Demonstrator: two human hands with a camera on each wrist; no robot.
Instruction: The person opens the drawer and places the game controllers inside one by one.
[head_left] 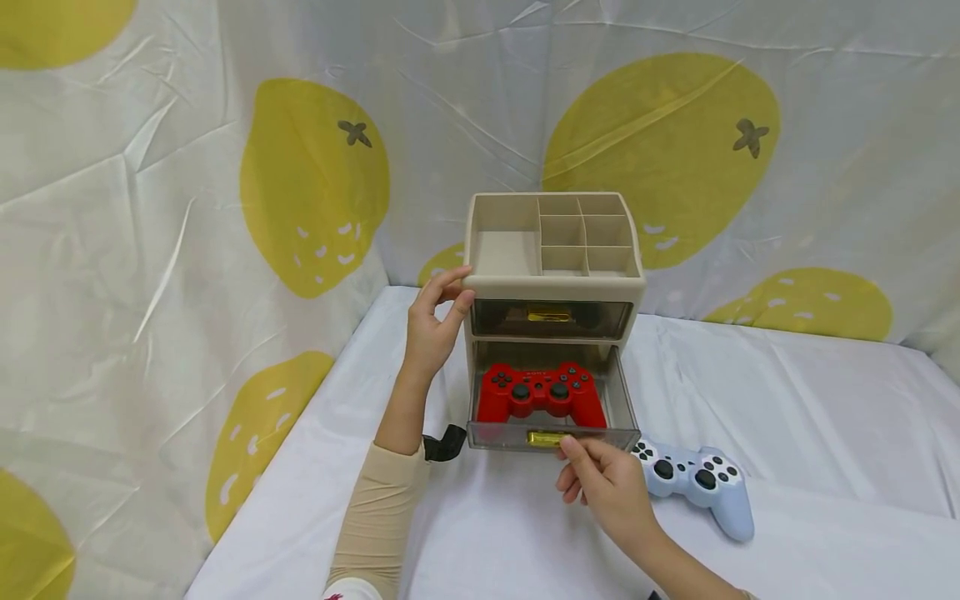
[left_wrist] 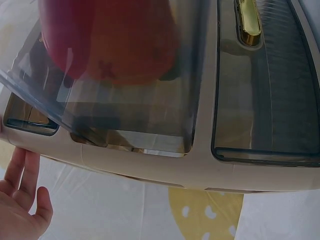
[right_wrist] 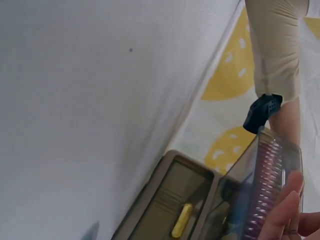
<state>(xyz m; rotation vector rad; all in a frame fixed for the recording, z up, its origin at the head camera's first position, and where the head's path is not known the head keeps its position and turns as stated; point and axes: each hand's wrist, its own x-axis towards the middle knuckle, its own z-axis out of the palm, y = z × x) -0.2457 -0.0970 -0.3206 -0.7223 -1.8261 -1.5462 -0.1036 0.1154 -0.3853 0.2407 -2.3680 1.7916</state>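
A beige desktop organizer (head_left: 558, 287) stands on the white cloth, one clear drawer (head_left: 621, 396) pulled out of its front. Inside that drawer lies a red game controller (head_left: 536, 392), seen blurred through the plastic in the left wrist view. My right hand (head_left: 611, 492) pinches the gold drawer handle (head_left: 546, 438) near its right end between thumb and curled fingers. With fingers extended, my left hand (head_left: 433, 333) touches the organizer's left side, below the top compartments. The left wrist view shows this hand's fingertips (left_wrist: 31, 160) against the beige casing.
A light blue game controller (head_left: 697, 479) lies on the cloth just right of the open drawer, partly behind my right hand. Above the open drawer is a closed dark drawer (head_left: 517, 318). A lemon-print curtain (head_left: 465, 100) hangs behind and along the left.
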